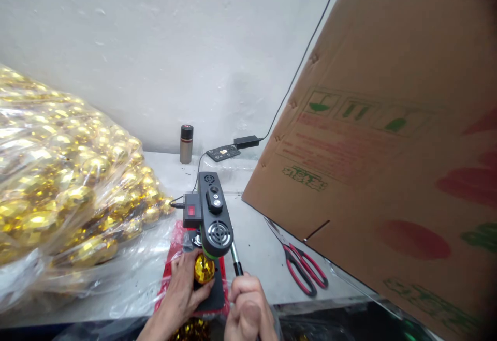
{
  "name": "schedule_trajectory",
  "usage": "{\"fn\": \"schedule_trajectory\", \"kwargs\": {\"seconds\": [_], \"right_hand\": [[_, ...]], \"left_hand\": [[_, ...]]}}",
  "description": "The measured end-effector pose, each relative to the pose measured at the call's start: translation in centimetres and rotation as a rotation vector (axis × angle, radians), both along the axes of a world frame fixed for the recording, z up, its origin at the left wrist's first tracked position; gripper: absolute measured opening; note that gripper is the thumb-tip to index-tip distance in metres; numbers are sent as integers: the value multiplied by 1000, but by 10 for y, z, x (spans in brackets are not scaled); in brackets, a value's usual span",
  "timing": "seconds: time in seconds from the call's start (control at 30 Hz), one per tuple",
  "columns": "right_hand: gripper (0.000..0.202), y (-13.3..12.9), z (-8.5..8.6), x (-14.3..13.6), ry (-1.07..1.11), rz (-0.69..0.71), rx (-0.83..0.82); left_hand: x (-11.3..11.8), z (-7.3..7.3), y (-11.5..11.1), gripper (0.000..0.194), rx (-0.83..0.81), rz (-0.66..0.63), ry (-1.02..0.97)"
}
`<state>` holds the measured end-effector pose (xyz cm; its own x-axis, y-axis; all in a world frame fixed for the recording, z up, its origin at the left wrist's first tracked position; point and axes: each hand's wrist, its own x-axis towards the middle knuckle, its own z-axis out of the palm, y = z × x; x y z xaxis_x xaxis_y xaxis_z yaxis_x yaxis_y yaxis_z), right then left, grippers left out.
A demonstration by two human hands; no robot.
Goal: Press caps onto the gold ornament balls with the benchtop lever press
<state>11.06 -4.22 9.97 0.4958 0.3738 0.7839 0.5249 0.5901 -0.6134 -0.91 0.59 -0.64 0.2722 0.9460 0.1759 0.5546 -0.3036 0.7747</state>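
A small black bench drill press stands on a red plastic-covered base near the table's front edge. Under its head, my left hand grips a shiny gold faceted ball, thumb on the near side and fingers on the far side. The top of the ball sits close below the head; whether a bit touches it I cannot tell. My right hand is closed round the black grip of the press's lever, which slants down from the head's right side. A black box with a red switch is fixed at the machine's left.
A clear plastic bag full of gold balls fills the left. At right leans a large cardboard box, with red-handled scissors beside it. Further back are a bottle, a dark flat item and a corded power adapter.
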Motion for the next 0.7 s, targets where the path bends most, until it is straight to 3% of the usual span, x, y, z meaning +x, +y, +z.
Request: {"fn": "schedule_trajectory", "kwargs": {"seconds": [0.43, 0.7], "right_hand": [[47, 7, -23, -1, -16, -22, 60], [45, 10, -25, -3, 12, -12, 100]], "left_hand": [[4, -3, 1, 44, 15, 5, -8], [5, -5, 1, 47, 21, 12, -18]]}}
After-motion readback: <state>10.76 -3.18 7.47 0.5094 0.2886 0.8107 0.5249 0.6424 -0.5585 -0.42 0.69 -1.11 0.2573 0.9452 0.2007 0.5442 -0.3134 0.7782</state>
